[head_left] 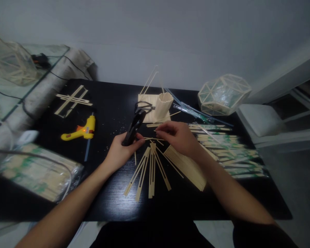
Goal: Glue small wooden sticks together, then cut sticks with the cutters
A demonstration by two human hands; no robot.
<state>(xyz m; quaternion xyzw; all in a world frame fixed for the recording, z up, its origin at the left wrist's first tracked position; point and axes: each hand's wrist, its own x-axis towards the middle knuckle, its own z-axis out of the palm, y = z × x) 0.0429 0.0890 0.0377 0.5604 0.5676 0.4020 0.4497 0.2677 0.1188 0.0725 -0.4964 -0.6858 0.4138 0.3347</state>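
Observation:
My left hand (124,148) is closed around a black tool (134,126) that points up and away from me; its exact kind I cannot make out. A thin wooden stick (152,138) runs from my left fingertips toward my right hand (179,137). The right fingers are pinched together, and what sits between them is too small to name. Just below both hands, several narrow stick strips (152,168) fan out on the black table (108,206). A flat stack of wooden sticks (186,167) lies under my right forearm.
Behind my hands, a wooden cylinder (163,106) stands on a square wooden base (146,98). A yellow glue gun (80,132) and crossed sticks (72,100) lie left. Bagged sticks lie left (38,168) and right (229,151). A faceted frame (223,94) stands back right.

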